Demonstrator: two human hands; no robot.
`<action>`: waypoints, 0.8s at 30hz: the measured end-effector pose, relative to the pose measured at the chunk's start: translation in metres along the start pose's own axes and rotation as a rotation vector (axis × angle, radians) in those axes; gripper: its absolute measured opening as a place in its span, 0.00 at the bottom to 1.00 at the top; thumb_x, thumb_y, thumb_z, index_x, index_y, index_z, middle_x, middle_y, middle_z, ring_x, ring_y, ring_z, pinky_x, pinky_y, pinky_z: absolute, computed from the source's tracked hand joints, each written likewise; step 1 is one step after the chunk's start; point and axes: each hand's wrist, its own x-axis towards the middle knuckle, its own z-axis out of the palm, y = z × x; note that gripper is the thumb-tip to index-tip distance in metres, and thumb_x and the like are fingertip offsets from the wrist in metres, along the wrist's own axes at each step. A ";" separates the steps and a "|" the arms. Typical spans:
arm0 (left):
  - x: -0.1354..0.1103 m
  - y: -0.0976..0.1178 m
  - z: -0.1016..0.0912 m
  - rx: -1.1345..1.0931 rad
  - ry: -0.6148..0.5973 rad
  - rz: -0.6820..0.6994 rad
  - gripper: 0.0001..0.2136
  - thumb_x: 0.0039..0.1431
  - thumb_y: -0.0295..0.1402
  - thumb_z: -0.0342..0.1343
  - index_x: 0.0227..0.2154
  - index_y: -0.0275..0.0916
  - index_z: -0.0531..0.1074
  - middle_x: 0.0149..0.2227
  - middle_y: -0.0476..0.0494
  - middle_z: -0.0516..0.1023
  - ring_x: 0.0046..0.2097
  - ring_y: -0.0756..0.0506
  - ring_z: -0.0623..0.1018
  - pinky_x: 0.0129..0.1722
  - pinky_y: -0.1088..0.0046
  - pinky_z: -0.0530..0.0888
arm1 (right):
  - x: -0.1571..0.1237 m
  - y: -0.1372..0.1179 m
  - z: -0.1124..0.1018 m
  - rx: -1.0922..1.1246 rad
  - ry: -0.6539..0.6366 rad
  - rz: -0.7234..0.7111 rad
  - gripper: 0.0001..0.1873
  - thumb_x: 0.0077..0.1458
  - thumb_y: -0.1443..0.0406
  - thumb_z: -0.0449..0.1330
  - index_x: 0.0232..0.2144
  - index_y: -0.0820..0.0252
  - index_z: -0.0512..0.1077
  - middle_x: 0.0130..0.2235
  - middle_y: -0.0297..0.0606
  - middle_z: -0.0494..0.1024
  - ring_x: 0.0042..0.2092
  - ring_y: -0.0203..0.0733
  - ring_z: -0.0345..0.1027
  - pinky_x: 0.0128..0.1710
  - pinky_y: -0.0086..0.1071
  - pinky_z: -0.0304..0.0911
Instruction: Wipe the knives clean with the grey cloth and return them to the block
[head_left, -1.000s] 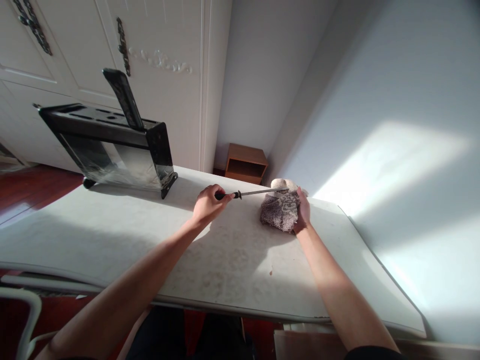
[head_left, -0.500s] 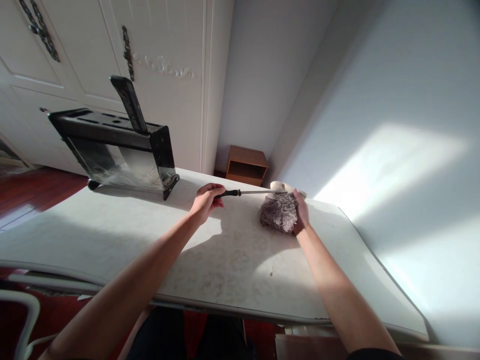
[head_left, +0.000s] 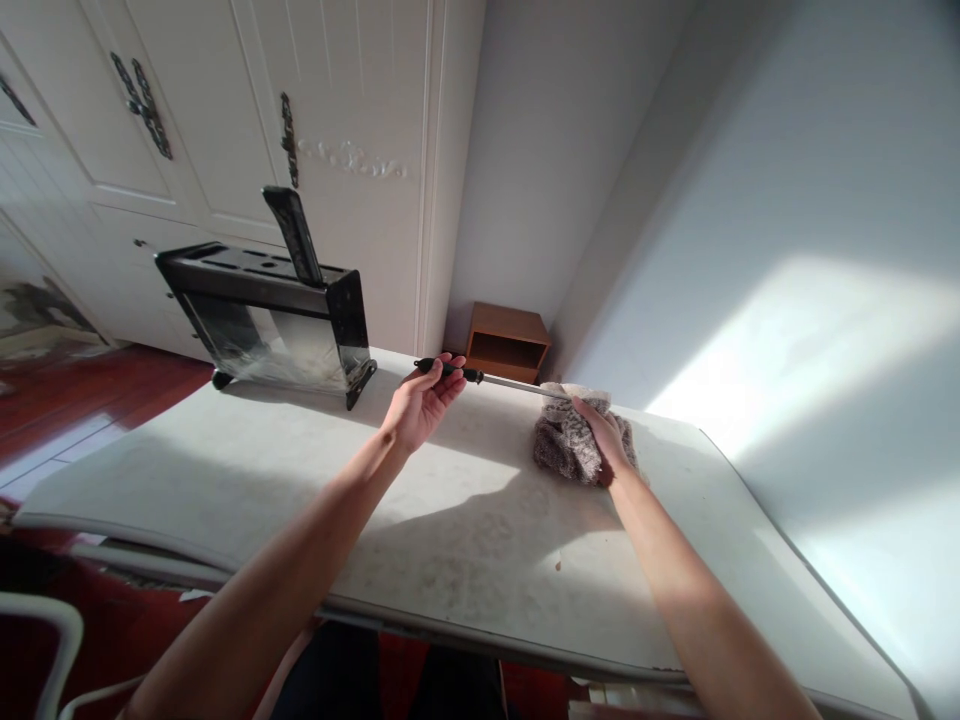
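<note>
My left hand (head_left: 421, 403) holds the black handle of a sharpening steel (head_left: 495, 380) above the white table (head_left: 300, 470). The fingers curl loosely round the handle. The thin metal rod runs right, and its tip disappears into a grey speckled cloth (head_left: 564, 450). My right hand (head_left: 606, 442) presses on that cloth and bunches it round the rod's end. The cloth rests on the table near the far right edge.
A black knife block (head_left: 270, 315) with one dark handle (head_left: 294, 232) sticking up stands at the table's back left. White cupboard doors (head_left: 225, 130) are behind it. A small wooden stand (head_left: 508, 342) sits on the floor by the wall. A white chair frame (head_left: 45, 640) shows at the bottom left.
My left hand has lifted and pulled the steel back to the left, so more rod shows outside the cloth. My right hand has shifted onto the top of the cloth.
</note>
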 end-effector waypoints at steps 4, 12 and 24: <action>-0.002 0.004 0.002 0.083 -0.041 0.067 0.08 0.59 0.30 0.60 0.41 0.34 0.75 0.46 0.39 0.80 0.35 0.54 0.79 0.42 0.75 0.77 | -0.001 -0.001 0.002 -0.042 -0.045 -0.054 0.10 0.43 0.62 0.70 0.31 0.51 0.76 0.33 0.35 0.83 0.42 0.49 0.78 0.38 0.39 0.74; -0.003 0.005 -0.002 0.247 -0.048 0.211 0.18 0.48 0.41 0.68 0.39 0.36 0.76 0.45 0.39 0.81 0.34 0.53 0.77 0.34 0.78 0.71 | -0.010 -0.006 0.007 0.032 -0.040 0.035 0.13 0.40 0.61 0.72 0.31 0.53 0.77 0.29 0.37 0.83 0.36 0.53 0.79 0.34 0.39 0.75; -0.010 0.012 0.000 0.103 -0.120 0.358 0.18 0.46 0.39 0.70 0.37 0.35 0.74 0.41 0.38 0.82 0.48 0.39 0.81 0.55 0.56 0.72 | -0.017 -0.008 0.010 0.095 -0.110 0.107 0.17 0.39 0.57 0.72 0.34 0.53 0.76 0.30 0.38 0.83 0.36 0.54 0.79 0.33 0.41 0.77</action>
